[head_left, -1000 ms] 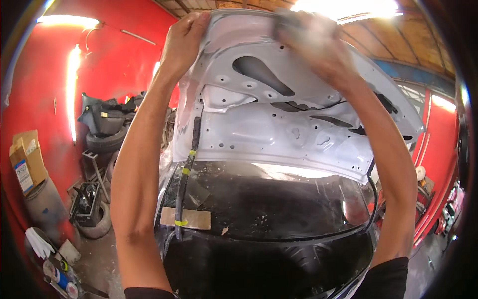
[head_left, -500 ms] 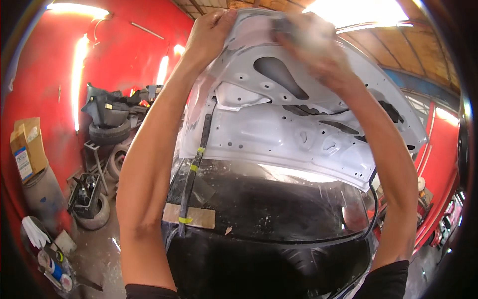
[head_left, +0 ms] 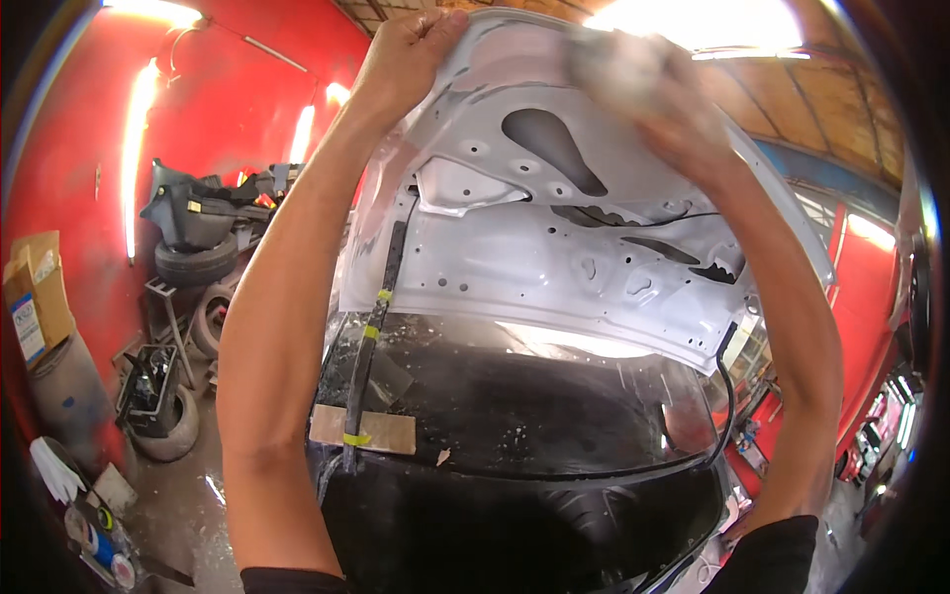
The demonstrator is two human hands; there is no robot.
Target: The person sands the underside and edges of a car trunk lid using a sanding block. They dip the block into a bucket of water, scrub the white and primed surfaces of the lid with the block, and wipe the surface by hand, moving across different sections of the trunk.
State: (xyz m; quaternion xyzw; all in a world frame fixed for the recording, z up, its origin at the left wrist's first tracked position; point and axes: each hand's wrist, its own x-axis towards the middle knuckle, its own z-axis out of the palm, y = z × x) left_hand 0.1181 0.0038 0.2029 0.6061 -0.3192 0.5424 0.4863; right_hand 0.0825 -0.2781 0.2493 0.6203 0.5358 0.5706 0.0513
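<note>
A raised car trunk lid, its light grey inner side facing me, stands in front of me. Up at its top left corner, my left hand is closed around the edge, thumb toward the inner face. Near the top right, my right hand is smeared by motion against the panel. Under its fingers is a dark grey, blurred shape that I cannot make out. Between the hands, a dull pinkish patch shows on the lid. Below the patch is a large teardrop-shaped opening.
Beneath the lid lies dusty dark glass. A dark strut with yellow tape stands at the left, by a cardboard piece. Tyres, dark car parts and a cardboard box line the red wall. A black seal curves at right.
My right hand has shifted slightly right along the top of the lid, still blurred. My left hand keeps its hold on the edge. Most of the scene sits slightly further left in view.
</note>
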